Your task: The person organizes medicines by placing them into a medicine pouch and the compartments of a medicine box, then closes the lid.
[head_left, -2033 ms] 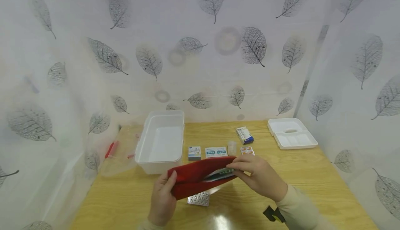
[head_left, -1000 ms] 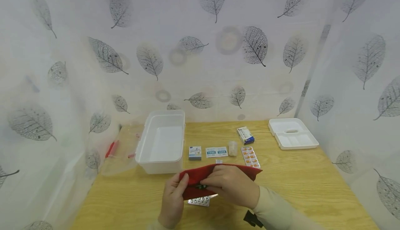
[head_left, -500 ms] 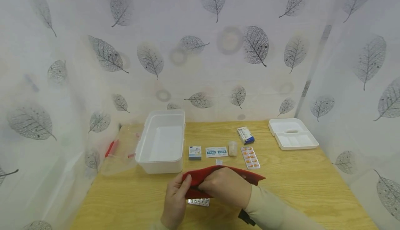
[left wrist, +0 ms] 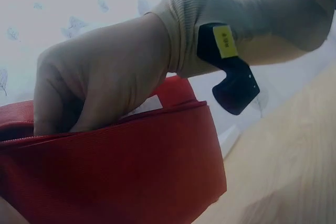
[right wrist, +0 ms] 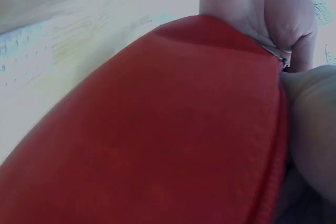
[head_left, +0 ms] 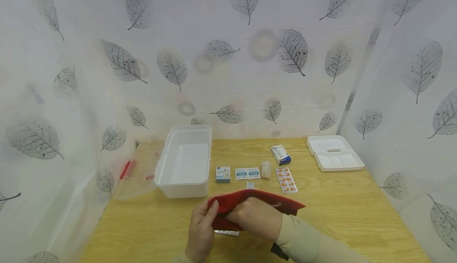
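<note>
A red zip pouch (head_left: 228, 202) is held over the front of the table. At its left end my left hand (head_left: 200, 229) grips it, thumb over the near side of the mouth. My right hand (head_left: 258, 216) reaches down into the unzipped pouch. The left wrist view shows the right hand's fingers (left wrist: 52, 108) bent and going in past the zipper, their tips hidden, with a white strip beside them. I cannot tell what they hold. A silver blister pack (head_left: 227, 233) lies partly hidden below the pouch.
Behind the pouch lie a small blue-white box (head_left: 223, 174), printed packets (head_left: 248, 173), a whitish roll (head_left: 265, 169), an orange capsule blister pack (head_left: 286, 180) and a medicine box (head_left: 281, 154). A white bin (head_left: 183, 189) stands left, a white tray (head_left: 335, 162) right.
My right hand has moved left from the pouch's right end and gone deeper inside. The green-printed item seen earlier in the mouth is now hidden. The pouch has shifted slightly right.
</note>
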Tool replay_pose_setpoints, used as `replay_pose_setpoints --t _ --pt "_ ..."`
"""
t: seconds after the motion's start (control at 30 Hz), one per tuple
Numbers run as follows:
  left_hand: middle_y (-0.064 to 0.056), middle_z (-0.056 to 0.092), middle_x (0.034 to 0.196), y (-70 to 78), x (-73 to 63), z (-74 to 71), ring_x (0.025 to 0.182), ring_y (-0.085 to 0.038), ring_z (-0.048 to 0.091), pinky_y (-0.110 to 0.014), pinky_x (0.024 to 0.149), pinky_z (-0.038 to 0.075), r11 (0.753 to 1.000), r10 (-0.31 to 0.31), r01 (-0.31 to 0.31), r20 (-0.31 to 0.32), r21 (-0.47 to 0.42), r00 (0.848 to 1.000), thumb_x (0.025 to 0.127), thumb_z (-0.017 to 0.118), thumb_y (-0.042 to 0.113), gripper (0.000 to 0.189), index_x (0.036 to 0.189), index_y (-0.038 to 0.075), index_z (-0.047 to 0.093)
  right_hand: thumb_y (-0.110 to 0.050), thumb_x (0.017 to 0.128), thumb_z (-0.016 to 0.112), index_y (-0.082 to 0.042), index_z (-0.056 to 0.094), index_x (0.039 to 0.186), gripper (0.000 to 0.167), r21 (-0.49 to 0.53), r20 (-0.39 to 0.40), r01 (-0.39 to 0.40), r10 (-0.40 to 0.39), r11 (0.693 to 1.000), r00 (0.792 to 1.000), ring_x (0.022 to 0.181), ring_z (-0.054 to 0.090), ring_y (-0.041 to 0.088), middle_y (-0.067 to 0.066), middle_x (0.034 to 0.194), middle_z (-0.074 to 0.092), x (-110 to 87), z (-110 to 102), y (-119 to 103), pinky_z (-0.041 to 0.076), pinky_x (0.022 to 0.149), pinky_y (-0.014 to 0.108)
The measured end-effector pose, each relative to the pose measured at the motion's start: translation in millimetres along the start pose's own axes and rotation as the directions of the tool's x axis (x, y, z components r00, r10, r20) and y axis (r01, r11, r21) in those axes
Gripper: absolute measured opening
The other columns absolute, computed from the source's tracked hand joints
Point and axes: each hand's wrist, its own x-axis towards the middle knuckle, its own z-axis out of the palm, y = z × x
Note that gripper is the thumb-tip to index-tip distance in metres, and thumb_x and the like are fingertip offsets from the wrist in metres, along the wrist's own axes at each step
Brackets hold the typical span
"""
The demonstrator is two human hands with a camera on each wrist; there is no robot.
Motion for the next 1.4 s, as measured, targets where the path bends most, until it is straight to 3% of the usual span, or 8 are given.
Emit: replay_pose_setpoints --t 0.2,0.4,0.63,0.83,1.0,1.17,1.27,1.4 --pt "-0.002 0.07 0.095 1.1 1.4 -5.1 0.089 -0.014 0.064 -0.029 0.077 0.054 0.999 -0.032 0.031 -0.065 -0.01 0.997 0.103 0.041 0.011 0.032 0.108 -0.016 0.057 -0.007 0.081 0.073 -0.023 0.07 0.097 0.023 0.071 -0.058 0.004 0.0 0.997 0.998 0.08 0.062 -0.004 -0.015 0.088 0.069 -3.9 -4 0 0.048 0.072 0.011" --pt "-0.001 0.069 0.094 5.1 4.5 -16.3 0.091 -0.014 0.064 -0.029 0.078 0.054 0.994 -0.065 0.052 -0.142 -0.095 0.988 0.103 0.042 0.012 0.026 0.104 -0.001 0.064 0.001 0.077 0.076 -0.016 0.072 0.102 0.03 0.195 -0.238 0.028 0.02 0.98 0.971 0.089 0.065 -0.002 -0.01 0.096 0.071 -8.1 -10 5 0.049 0.079 0.013" --pt "0.001 0.067 0.096 18.0 6.7 -35.4 0.093 -0.013 0.063 -0.029 0.081 0.052 0.98 -0.126 0.083 -0.239 -0.182 0.963 0.103 0.045 0.015 0.023 0.104 0.012 0.068 -0.003 0.084 0.072 -0.009 0.072 0.099 0.017 0.349 -0.539 0.124 0.09 0.929 0.838 0.084 0.067 0.005 0.0 0.093 0.072 -19.3 -19 24 0.052 0.073 0.015" --pt "0.0 0.065 0.096 30.1 9.2 -54.0 0.093 -0.013 0.061 -0.027 0.081 0.052 0.968 -0.124 0.041 -0.332 -0.246 0.935 0.102 0.048 0.015 0.021 0.103 0.009 0.068 -0.003 0.084 0.072 -0.003 0.071 0.092 0.008 0.439 -0.633 0.074 0.249 0.896 0.733 0.063 0.061 0.004 0.006 0.082 0.071 -40.7 -15 41 0.049 0.057 0.013" --pt "-0.001 0.064 0.096 38.6 14.7 -66.1 0.096 -0.015 0.058 -0.028 0.085 0.049 0.957 -0.108 -0.014 -0.404 -0.289 0.908 0.102 0.048 0.017 0.021 0.103 0.005 0.066 -0.001 0.08 0.074 -0.007 0.072 0.092 0.013 0.517 -0.557 -0.07 0.398 0.853 0.729 0.064 0.062 0.004 0.003 0.082 0.072 -60.1 -4 50 0.05 0.056 0.015" --pt "-0.005 0.063 0.102 41.7 18.4 -72.4 0.102 -0.021 0.056 -0.034 0.088 0.047 0.952 -0.086 -0.057 -0.442 -0.3 0.893 0.102 0.046 0.019 0.026 0.111 -0.001 0.06 -0.013 0.088 0.07 -0.016 0.072 0.095 0.008 0.627 -0.232 -0.347 0.591 0.698 0.772 0.07 0.062 0.002 -0.006 0.086 0.071 -72.4 21 55 0.052 0.058 0.019" --pt "-0.007 0.063 0.103 41.0 19.2 -74.0 0.103 -0.022 0.056 -0.036 0.088 0.047 0.946 -0.084 -0.067 -0.44 -0.317 0.894 0.103 0.045 0.018 0.027 0.113 -0.003 0.058 -0.022 0.091 0.067 -0.013 0.072 0.098 0.012 0.624 -0.037 -0.489 0.648 0.61 0.761 0.074 0.061 0.002 -0.009 0.087 0.069 -76.5 41 57 0.051 0.06 0.021" --pt "-0.007 0.063 0.103 39.8 20.7 -74.9 0.104 -0.022 0.055 -0.036 0.089 0.046 0.938 -0.079 -0.081 -0.437 -0.336 0.896 0.103 0.044 0.018 0.027 0.112 -0.004 0.058 -0.022 0.09 0.068 -0.006 0.071 0.101 0.02 0.596 0.074 -0.568 0.665 0.568 0.743 0.076 0.062 0.005 -0.005 0.086 0.069 -77.7 64 59 0.051 0.062 0.023"
